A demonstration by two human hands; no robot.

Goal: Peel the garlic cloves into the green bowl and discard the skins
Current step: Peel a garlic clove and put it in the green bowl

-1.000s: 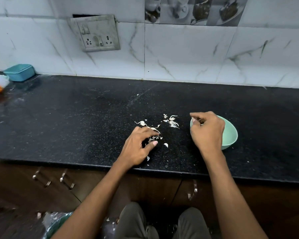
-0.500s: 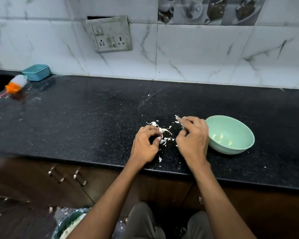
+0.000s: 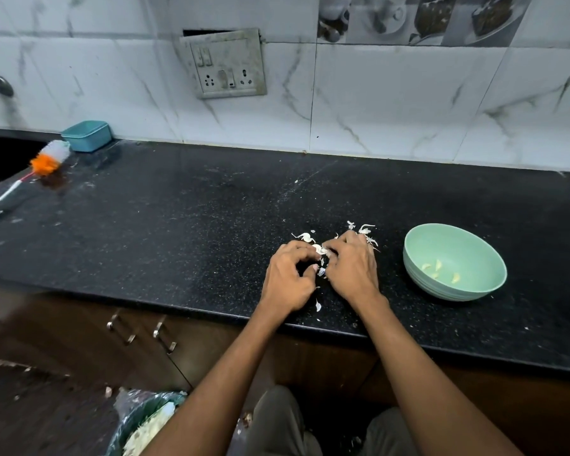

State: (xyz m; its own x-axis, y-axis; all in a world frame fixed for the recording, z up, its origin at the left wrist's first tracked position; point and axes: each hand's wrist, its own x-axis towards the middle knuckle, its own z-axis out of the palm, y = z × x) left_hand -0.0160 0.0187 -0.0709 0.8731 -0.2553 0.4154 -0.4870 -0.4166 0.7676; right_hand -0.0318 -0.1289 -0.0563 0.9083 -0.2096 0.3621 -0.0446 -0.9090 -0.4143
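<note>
At the bottom of the view stands a bin [image 3: 145,426] lined with a plastic bag, on the dark floor, and pale garlic skins lie inside it. Just right of it the person's knees in grey trousers [image 3: 277,422] are visible. Above them are the brown cabinet doors with two metal handles [image 3: 142,332].

On the black countertop [image 3: 178,232], close to its front edge, the two hands meet. The left hand [image 3: 287,278] has its fingers curled, and the right hand [image 3: 351,268] is curled as well; their fingertips come together around a small garlic clove [image 3: 317,249], which both hands pinch between them. Under the hands and around them, loose white skins [image 3: 364,230] are scattered on the counter, and one piece lies near the front edge, between the two wrists.

To the right of the hands, a little apart, stands the green bowl [image 3: 418,258]. Several peeled cloves [image 3: 438,266] lie on its bottom.

Farther away, at the left end of the counter, lies a brush with an orange and white head [image 3: 48,159] and a thin handle. Behind it, against the wall, stands a small teal container [image 3: 86,134]. On the marble-patterned tiles hangs a switch and socket plate [image 3: 226,62], slightly tilted.
</note>
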